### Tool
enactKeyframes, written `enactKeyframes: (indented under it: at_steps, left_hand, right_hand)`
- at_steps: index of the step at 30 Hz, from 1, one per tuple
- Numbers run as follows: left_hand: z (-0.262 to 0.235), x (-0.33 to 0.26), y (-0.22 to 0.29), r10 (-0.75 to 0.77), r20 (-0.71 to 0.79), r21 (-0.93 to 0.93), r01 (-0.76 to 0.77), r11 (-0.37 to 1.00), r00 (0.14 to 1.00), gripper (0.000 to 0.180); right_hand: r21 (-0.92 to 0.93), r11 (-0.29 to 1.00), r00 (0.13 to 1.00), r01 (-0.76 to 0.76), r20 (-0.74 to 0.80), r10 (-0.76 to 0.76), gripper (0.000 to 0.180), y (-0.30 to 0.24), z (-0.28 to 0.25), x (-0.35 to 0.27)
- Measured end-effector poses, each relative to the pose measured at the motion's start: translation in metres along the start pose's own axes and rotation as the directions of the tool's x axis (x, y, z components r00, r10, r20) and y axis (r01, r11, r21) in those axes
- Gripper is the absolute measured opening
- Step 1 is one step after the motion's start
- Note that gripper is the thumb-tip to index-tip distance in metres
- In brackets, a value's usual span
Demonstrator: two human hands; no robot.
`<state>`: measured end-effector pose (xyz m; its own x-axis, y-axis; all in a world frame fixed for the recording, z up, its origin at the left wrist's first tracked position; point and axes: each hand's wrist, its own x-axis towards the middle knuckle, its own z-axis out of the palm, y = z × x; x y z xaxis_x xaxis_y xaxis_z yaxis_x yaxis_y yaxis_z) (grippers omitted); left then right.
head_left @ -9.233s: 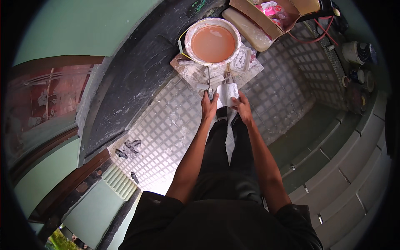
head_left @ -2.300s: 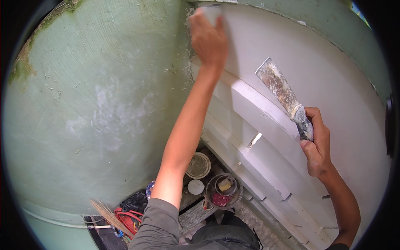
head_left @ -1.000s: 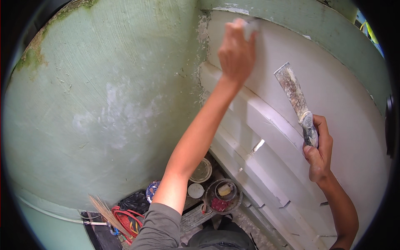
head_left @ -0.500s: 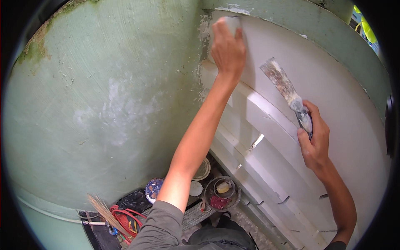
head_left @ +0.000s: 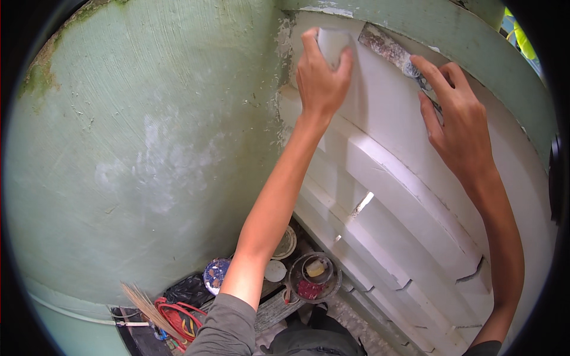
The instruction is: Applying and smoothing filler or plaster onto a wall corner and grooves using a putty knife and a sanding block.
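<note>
White block (head_left: pixel 331 43) sits clamped in my left hand (head_left: pixel 320 80), pressed flat to the white panel (head_left: pixel 392 118) at top centre. My right hand (head_left: pixel 460 127) grips the knife (head_left: pixel 389 48), fingers spread over its handle; the smeared blade runs up-left, its tip just beside the block. Both hands are up at the panel's top edge, the left nearer the green wall (head_left: pixel 148 148). Lower centre: round tins (head_left: pixel 313 276), a red cable (head_left: pixel 178 317), a straw brush (head_left: pixel 145 302). No labels legible.
</note>
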<state>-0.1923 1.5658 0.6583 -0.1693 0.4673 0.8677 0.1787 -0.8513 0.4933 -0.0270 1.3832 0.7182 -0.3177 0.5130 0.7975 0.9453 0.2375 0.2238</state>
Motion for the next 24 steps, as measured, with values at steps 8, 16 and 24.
enactKeyframes:
  at_steps: [8,16,24]
  left_hand:
    - [-0.014,-0.020,0.007,0.390,0.216,0.000,-0.399,0.917,0.895,0.085]
    - [-0.011,-0.020,0.013,0.350,0.345,-0.058,-0.352,0.934,0.871,0.096]
    - [-0.010,-0.022,0.012,0.365,0.291,-0.087,-0.356,0.931,0.884,0.097]
  right_hand:
    - [-0.054,0.997,0.998,0.056,-0.006,-0.056,0.047,-0.008,-0.004,0.007]
    - [-0.146,0.988,0.998,0.046,0.057,-0.038,0.051,-0.013,-0.012,0.020]
    - [-0.148,0.984,0.994,0.095,0.064,-0.086,0.052,-0.020,-0.015,0.029]
